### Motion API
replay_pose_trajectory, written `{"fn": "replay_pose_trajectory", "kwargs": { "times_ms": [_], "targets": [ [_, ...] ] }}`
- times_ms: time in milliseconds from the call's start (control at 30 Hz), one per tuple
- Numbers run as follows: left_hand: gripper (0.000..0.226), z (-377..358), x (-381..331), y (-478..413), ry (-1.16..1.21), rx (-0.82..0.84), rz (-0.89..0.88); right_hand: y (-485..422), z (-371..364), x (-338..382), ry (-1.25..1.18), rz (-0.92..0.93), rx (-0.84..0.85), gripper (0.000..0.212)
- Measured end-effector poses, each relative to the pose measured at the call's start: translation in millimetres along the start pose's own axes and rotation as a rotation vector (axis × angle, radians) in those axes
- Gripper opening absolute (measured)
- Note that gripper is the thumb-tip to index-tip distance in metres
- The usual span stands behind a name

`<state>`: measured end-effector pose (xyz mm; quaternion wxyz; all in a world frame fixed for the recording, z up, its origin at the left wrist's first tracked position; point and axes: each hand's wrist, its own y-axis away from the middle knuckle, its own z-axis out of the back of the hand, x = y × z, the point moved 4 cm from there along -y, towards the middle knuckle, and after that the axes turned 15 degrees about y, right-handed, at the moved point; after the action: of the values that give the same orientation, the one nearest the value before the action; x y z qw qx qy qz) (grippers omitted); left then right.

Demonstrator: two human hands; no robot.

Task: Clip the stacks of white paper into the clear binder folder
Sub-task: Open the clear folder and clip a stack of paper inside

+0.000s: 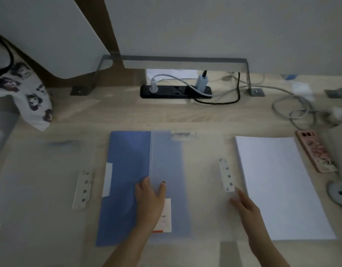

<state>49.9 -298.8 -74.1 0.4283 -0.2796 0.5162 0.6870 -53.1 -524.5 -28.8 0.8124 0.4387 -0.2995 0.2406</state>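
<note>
A clear binder folder (203, 170) lies open in the middle of the desk, its left part overlapping a blue folder (125, 180). Its white clip bar (226, 175) runs along the right edge, and a second clip (183, 135) sits at the top. My left hand (151, 201) rests flat on the clear folder's spine, fingers apart. My right hand (245, 206) lies flat at the folder's right edge, just below the clip bar, holding nothing. A stack of white paper (280, 185) lies to the right of the folder. Another clear folder (44, 180) with a white clip bar (82, 189) lies on the left.
A phone in a pink case (315, 151) lies right of the paper, with a grey object (340, 193) below it. A black power strip (176, 91) with plugs and cables sits at the back under a metal bracket (174, 60). A patterned cloth bag (33, 99) is at the back left.
</note>
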Motion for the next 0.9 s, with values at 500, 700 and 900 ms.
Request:
{"fn": "replay_pose_trajectory", "kwargs": {
  "times_ms": [500, 700, 900],
  "targets": [
    [0.103, 55.7, -79.2, 36.6, 0.396, 0.631, 0.182, 77.9, -51.8, 119.6, -0.028, 0.428, 0.519, 0.035],
    [0.04, 132.0, -113.1, 51.9, 0.488, 0.368, -0.169, 84.0, -145.2, 131.4, 0.3, 0.561, 0.803, 0.045],
    [0.02, 210.8, -67.5, 34.9, 0.503, -0.02, -0.102, 33.4, -185.6, 104.8, 0.767, 0.569, 0.675, 0.063]
  ]
}}
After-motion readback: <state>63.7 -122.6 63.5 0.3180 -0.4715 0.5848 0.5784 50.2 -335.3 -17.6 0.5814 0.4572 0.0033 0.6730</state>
